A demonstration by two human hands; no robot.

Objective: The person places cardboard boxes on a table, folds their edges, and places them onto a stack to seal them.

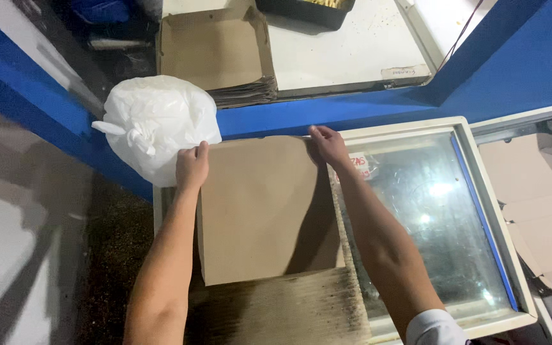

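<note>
Left hand [191, 167] and right hand [328, 145] each pinch the cardboard sheet's [260, 211] far corners, apparently atop a glass-lidded freezer [474, 211].

A flat brown cardboard sheet [260, 211], plain and unprinted, lies face up on a stack of corrugated cardboard [289, 310]. Its far edge sits by the blue wall, the two far corners pinched, and its right side is shaded by an arm.
</note>
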